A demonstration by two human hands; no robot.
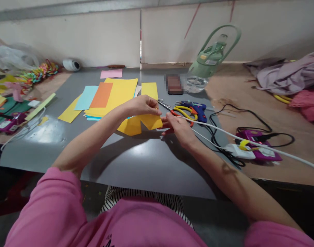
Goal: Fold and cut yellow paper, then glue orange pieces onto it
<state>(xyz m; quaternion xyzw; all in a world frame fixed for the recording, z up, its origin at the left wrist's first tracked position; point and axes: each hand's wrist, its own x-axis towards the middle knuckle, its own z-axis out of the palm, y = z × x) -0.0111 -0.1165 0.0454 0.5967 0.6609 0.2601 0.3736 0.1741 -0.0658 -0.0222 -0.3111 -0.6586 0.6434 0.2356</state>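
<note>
Two pale wall panels [69, 37] stand behind a brown table [231, 92], with a narrow gap between them. Across the middle of the table spreads a glossy grey mat [141, 168]. On the right lies a heap of lilac and pink cloth [283, 75]. At the far right part of the mat a bottle [204, 65] stands upright, clear below, with a green top and a looped handle.

Left of the middle is a stack of yellow sheets [123, 92], with blue edges showing beneath. The left hand [144, 105] reaches past its near right corner, thumb and fingers closed in a pinch on the upper edge of a notched yellow paper [132, 127], which is held above the mat in front of the stack. The right hand [179, 127] is at the paper's right end, fingers partly spread; whether it grips or touches the paper I cannot tell.

Just beyond the right hand lie scissors [173, 112] with red and yellow handles, and beside them a blue glue gun [202, 116]. Farther right is a purple power strip [272, 153].

Smaller still, an orange strip [101, 95] lies on the stack, a light blue strip [86, 97] beside it, and a pink strip [111, 73] behind.
</note>
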